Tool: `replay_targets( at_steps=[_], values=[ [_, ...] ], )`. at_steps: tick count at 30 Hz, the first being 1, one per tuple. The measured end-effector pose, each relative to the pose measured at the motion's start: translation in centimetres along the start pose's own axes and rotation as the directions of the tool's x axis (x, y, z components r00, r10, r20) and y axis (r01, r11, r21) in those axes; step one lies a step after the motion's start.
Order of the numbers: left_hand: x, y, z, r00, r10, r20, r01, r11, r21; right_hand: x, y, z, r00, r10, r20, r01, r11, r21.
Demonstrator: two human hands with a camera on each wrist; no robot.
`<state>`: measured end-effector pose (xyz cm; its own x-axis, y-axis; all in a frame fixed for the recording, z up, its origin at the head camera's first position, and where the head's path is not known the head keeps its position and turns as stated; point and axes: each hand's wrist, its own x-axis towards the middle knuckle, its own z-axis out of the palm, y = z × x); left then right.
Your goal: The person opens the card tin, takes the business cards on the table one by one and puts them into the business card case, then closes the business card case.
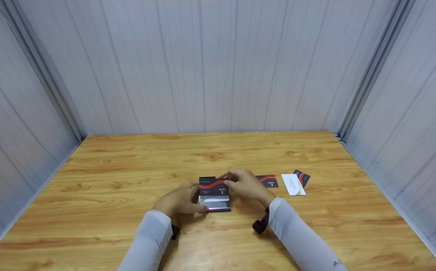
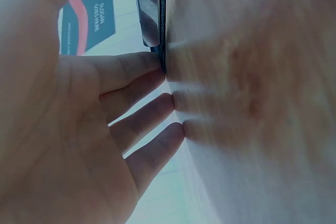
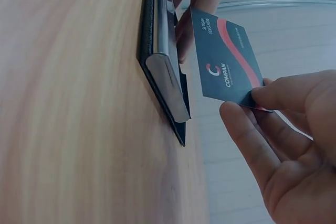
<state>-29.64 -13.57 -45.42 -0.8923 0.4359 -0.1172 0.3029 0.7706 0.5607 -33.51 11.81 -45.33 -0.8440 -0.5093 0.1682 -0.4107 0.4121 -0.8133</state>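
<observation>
Head view: right hand (image 1: 248, 186) pinches a dark card (image 1: 214, 187) over the card case (image 1: 218, 205) on the table (image 1: 90, 226); left hand (image 1: 179, 199) grips the case. Left wrist: fingertips (image 2: 177, 131) meet the table and, apparently, the case. Right wrist: card tilted.

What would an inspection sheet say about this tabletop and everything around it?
Surface: wood-grain table.
Job's things: card case, with the held dark card above it; beyond the right hand, another dark card, partly hidden, and a white card overlapping a third dark card.
Clutter: nothing seen.
Hands: left hand holds the case; right pinches the held card.
Cables: nothing seen.
Surroundings: pale panelled walls on three sides.
</observation>
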Motion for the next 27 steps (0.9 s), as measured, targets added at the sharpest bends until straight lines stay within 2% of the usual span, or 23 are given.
replay_targets(
  at_steps=[7, 11, 18, 27],
  values=[
    [0.05, -0.01, 0.07, 1.000, -0.005, 0.009, 0.005, 1.000, 0.007, 0.02, 0.70, 0.30, 1.000, -0.011, 0.026, 0.012, 0.999, -0.039],
    [0.09, 0.06, 0.00, 0.999, -0.030, 0.011, 0.030, 0.999, 0.013, 0.04, 0.93, 0.41, 0.999, 0.001, 0.050, 0.001, 0.999, -0.050],
    [0.17, 0.07, -0.06, 1.000, -0.023, 0.017, 0.023, 1.000, -0.011, -0.02, 0.81, 0.43, 0.997, -0.044, 0.060, 0.051, 0.992, -0.116],
    [0.00, 0.20, -0.11, 0.998, -0.057, 0.020, 0.057, 0.998, 0.024, -0.29, 0.60, 0.17, 0.994, 0.000, 0.112, 0.011, 0.995, -0.101]
  ],
)
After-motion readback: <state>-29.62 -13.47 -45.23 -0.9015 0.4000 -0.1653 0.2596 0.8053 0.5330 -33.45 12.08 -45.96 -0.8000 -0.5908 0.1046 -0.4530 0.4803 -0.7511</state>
